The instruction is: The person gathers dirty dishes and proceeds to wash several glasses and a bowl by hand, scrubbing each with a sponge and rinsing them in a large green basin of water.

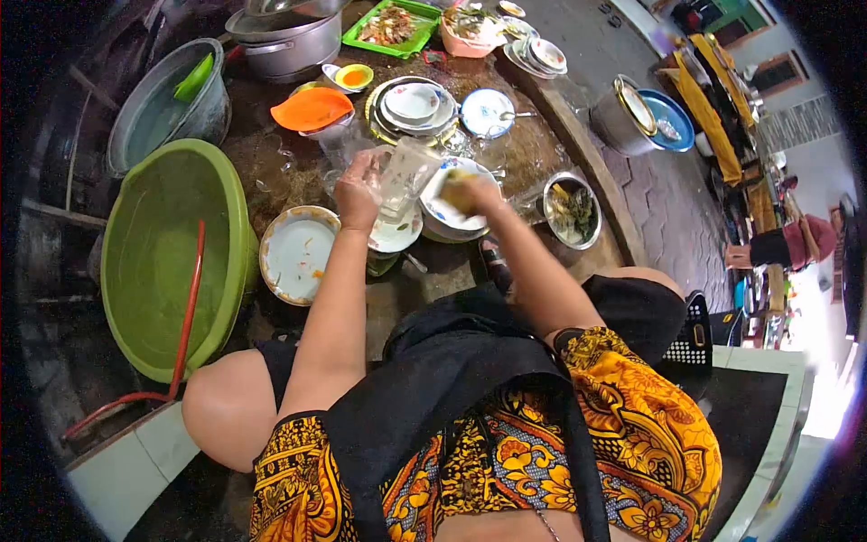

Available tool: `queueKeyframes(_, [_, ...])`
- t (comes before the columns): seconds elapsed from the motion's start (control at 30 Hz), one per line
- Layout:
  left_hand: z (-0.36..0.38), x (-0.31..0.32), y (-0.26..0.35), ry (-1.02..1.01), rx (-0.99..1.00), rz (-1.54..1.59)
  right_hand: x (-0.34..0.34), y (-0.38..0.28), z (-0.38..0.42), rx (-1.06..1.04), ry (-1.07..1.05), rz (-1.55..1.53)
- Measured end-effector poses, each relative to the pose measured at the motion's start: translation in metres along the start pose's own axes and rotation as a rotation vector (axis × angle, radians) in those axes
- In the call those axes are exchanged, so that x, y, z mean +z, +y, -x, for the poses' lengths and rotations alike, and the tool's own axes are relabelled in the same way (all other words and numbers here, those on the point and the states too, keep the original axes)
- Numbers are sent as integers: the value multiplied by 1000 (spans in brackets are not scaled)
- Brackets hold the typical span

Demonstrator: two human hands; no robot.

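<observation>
A clear plastic container (408,173) is held up by my left hand (360,191), whose fingers close on its left side. My right hand (481,197) is wrapped round a yellowish-green sponge (459,191), over a white bowl with a blue pattern (440,210). Below the clear container is another white bowl (397,237). To the left of it lies a white plate with a brown rim (301,256), with food scraps on it. A metal bowl (573,211) holding leafy scraps stands right of my right hand.
A big green basin (163,262) with a red hose (192,298) stands at left, a grey tub (167,108) behind it. Stacked plates (414,108), an orange dish (312,109) and a large pot (287,54) are farther back. A person (795,242) is at far right.
</observation>
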State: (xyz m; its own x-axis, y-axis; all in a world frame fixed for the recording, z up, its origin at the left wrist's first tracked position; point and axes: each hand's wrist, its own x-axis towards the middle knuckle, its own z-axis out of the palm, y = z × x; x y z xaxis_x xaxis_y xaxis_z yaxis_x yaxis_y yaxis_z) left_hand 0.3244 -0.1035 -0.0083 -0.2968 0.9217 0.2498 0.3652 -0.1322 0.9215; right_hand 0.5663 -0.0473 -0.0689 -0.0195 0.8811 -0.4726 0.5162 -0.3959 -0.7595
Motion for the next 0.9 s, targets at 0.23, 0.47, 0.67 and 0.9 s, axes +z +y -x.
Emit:
queueKeyframes(0.23, [45, -10, -56, -179, 144, -187, -122, 101, 8, 23, 871, 755])
queueKeyframes(0.47, [114, -34, -46, -435, 162, -444, -99, 151, -3, -62, 648, 1152])
queueKeyframes(0.67, [154, -31, -80, -473, 312, -512, -84, 161, -12, -67, 529, 782])
queueKeyframes(0.9, [169, -29, -94, -668, 96, -489, -94, 134, 2, 278, 448, 676])
